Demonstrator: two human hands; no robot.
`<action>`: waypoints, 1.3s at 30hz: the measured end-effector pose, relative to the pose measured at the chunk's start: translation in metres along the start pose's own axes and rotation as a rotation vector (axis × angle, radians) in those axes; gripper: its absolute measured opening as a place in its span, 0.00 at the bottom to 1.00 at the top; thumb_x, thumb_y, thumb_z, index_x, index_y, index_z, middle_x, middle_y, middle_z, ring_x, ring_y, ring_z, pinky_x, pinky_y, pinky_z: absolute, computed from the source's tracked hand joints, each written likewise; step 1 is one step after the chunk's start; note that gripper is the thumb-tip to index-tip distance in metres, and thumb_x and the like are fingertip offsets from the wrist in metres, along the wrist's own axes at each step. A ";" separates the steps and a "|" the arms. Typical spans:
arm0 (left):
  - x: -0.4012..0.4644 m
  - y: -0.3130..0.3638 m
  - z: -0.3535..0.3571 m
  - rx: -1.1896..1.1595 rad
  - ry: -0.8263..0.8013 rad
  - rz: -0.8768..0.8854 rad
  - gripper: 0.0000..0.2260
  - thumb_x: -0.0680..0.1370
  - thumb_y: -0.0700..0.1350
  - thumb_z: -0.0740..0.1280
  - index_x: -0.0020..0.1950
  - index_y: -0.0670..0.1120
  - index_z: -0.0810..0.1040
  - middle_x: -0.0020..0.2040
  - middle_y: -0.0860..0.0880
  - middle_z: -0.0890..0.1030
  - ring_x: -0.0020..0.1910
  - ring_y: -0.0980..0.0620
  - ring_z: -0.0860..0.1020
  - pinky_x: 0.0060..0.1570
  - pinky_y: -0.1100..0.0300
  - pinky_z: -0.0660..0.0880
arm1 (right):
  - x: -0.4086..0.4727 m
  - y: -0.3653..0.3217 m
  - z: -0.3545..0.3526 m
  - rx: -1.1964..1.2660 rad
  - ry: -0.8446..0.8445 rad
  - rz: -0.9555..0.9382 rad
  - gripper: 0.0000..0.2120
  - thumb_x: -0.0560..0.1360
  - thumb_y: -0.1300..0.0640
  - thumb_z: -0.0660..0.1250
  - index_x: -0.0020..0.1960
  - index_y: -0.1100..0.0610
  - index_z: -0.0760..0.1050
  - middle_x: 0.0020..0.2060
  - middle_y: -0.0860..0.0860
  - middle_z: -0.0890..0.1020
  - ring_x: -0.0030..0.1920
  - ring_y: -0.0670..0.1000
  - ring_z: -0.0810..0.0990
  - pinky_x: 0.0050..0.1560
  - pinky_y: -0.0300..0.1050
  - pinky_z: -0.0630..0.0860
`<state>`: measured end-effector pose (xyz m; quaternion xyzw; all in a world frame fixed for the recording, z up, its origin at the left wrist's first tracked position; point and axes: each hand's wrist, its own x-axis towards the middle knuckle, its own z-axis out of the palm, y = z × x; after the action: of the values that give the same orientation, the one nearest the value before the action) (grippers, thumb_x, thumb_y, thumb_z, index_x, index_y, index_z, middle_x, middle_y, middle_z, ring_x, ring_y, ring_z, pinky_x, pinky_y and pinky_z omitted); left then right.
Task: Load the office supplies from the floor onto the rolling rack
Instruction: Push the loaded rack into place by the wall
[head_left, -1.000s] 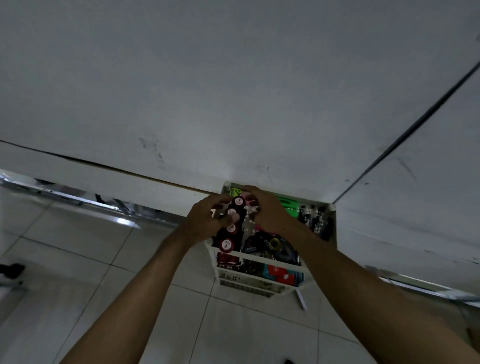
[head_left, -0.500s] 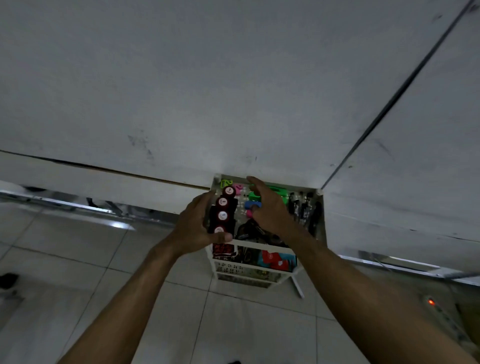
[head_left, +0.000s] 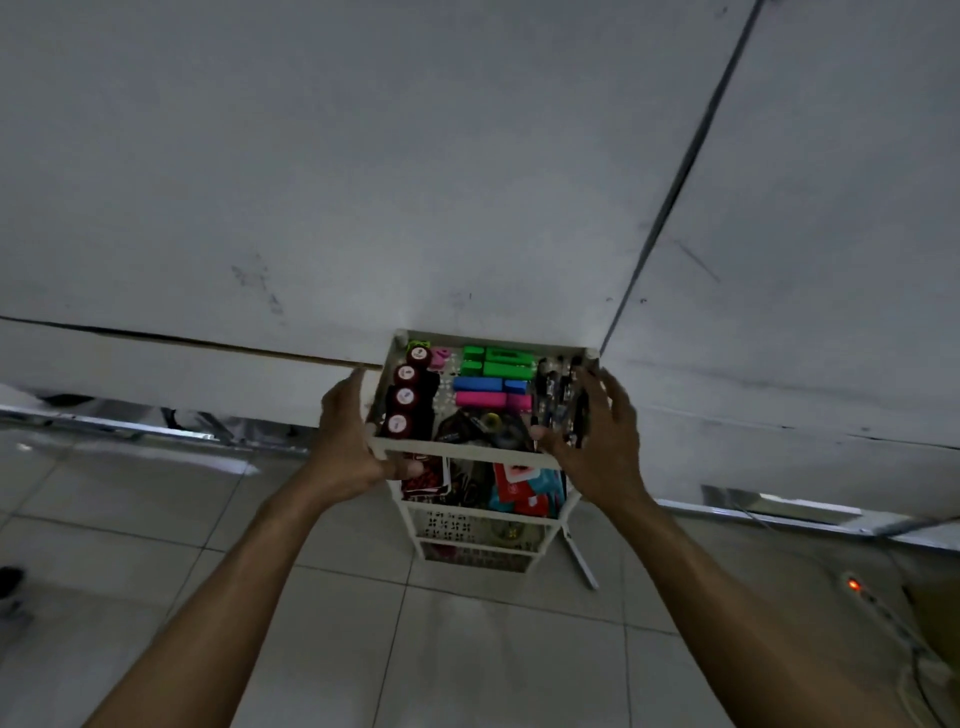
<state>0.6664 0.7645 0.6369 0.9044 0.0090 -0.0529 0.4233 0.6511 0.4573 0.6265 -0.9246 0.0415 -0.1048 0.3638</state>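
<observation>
Your left hand (head_left: 345, 441) gripped the near left corner of the white plastic rolling rack (head_left: 467, 447), thumb curled under the front rim of its top tray, while your right hand (head_left: 597, 436) lay with fingers spread and fairly straight against the right side of that tray, over the dark pens (head_left: 558, 395) standing there. The rack stood on the pale tiled floor (head_left: 467, 649), pushed up against the white wall (head_left: 415, 182). Its top tray held a row of dark red round-capped bottles (head_left: 408, 395) along the left and green, blue and pink highlighters (head_left: 491, 379) in the middle; the lower tiers showed red and teal packets (head_left: 524, 491). No supplies showed on the floor in view, so loading looked close to done. The rack seemed light and a little flexible, likely to tip on its wheels; you would have done best holding the stiff tray rim or corner posts, not the loose contents.
</observation>
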 end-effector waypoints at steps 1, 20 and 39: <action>-0.003 -0.009 0.007 -0.005 0.011 -0.043 0.64 0.55 0.57 0.82 0.78 0.56 0.41 0.78 0.48 0.48 0.74 0.51 0.53 0.71 0.50 0.58 | -0.012 0.011 0.001 0.023 0.020 0.064 0.49 0.65 0.36 0.75 0.78 0.49 0.55 0.77 0.54 0.54 0.76 0.55 0.53 0.71 0.57 0.57; 0.064 -0.108 0.110 -0.450 0.511 0.290 0.29 0.68 0.32 0.75 0.60 0.47 0.62 0.50 0.56 0.75 0.48 0.69 0.78 0.39 0.73 0.75 | -0.011 0.093 0.107 0.551 0.484 0.039 0.24 0.71 0.66 0.70 0.58 0.52 0.62 0.41 0.46 0.79 0.39 0.35 0.80 0.31 0.27 0.73; 0.084 -0.139 0.132 -0.641 0.482 0.498 0.19 0.65 0.32 0.70 0.29 0.49 0.63 0.29 0.48 0.67 0.27 0.52 0.66 0.28 0.63 0.66 | -0.003 0.133 0.151 0.619 0.620 0.049 0.14 0.71 0.60 0.67 0.31 0.52 0.65 0.27 0.48 0.71 0.27 0.45 0.70 0.30 0.42 0.69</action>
<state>0.7301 0.7502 0.4377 0.6894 -0.0943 0.2670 0.6668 0.6824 0.4607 0.4277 -0.6957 0.1373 -0.3763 0.5963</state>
